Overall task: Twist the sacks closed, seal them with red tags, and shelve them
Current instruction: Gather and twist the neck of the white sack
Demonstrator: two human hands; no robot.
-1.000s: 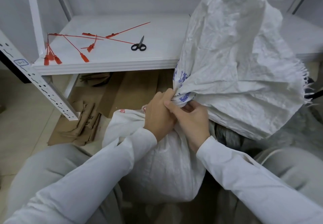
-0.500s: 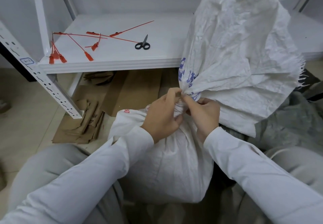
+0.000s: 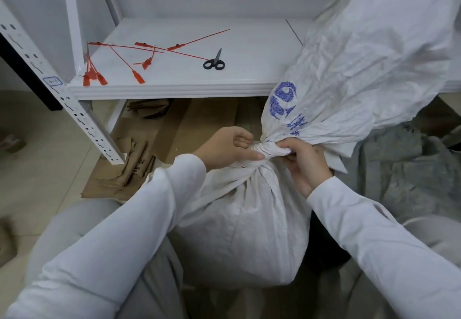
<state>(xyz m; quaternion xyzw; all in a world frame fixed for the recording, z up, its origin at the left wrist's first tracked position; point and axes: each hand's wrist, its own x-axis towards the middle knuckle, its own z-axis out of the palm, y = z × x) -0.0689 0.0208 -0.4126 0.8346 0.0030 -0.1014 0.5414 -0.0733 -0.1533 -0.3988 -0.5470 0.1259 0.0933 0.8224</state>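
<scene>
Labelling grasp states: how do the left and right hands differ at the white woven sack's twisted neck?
Right hand wraps curled fingers round the twisted neck of the white woven sack; left hand only lays its thumb against it, fingers curled short, pinch unclear. Right hand sits under the sack's loose top; left hand is in the open. Both touch the neck, both in white sleeves.

- Sack [image 3: 244,231]: white, blue print near the neck.
- Tags [image 3: 139,55], far left: red.
- Scissors [image 3: 214,62]: black handles.
- Shelf [image 3: 249,44]: white.
- Sleeves [image 3: 129,239]: white.
</scene>
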